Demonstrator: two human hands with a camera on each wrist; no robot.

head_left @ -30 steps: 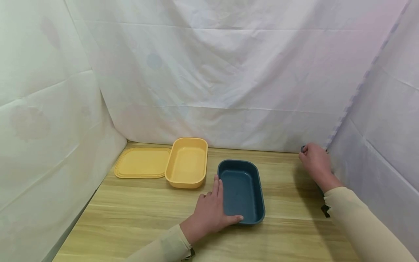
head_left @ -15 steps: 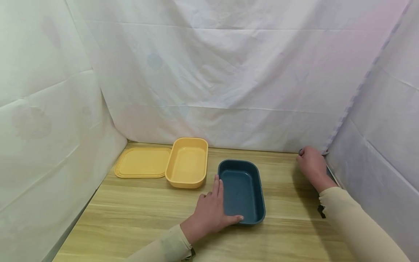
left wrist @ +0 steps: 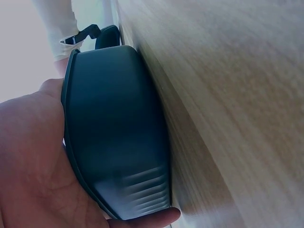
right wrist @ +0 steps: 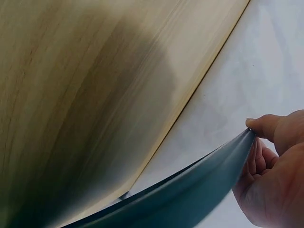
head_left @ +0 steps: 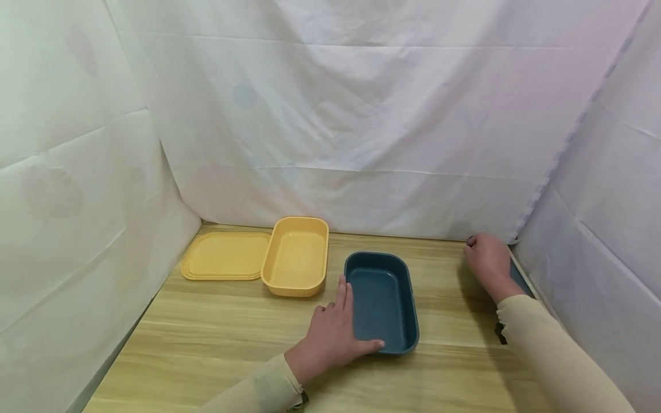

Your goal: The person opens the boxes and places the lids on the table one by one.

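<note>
A deep dark teal box (head_left: pixel 379 304), with no cover on it, lies on the table in front of me. My left hand (head_left: pixel 330 335) rests against its near left corner, straight fingers along the left side and the thumb along the front rim. Ridges mark the outer wall of the box (left wrist: pixel 118 133) in the left wrist view. At the far right, my right hand (head_left: pixel 488 261) pinches one end of a thin, bendy dark teal lid (right wrist: pixel 190 194) between thumb and fingers. From the head, the hand and sleeve hide most of that lid.
A yellow box (head_left: pixel 294 261), also uncovered, stands left of the teal one. Its left side overlaps a flat yellow lid (head_left: pixel 225 256). White cloth walls (head_left: pixel 330 115) enclose the wooden table (head_left: pixel 217 338) at the back and sides.
My right hand has drawn a little left and toward me with the lid, and more of the lid shows beside the right wall. The left hand and the boxes stay put.
</note>
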